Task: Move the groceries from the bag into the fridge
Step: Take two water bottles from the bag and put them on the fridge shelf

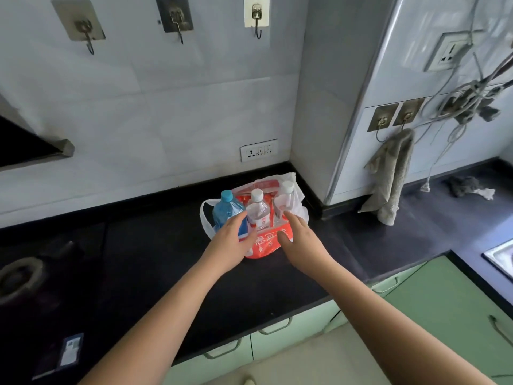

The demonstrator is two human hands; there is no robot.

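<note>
Reaching left hand (231,240), perhaps touching blue bottle (229,211); bag (266,243)

Home kitchen: countertop (277,287), sink (499,258).

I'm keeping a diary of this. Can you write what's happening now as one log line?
stage: reaching | left hand: open, against blue bottle | right hand: open, at bag front | three bottles upright in bag | fridge: not in view
</note>
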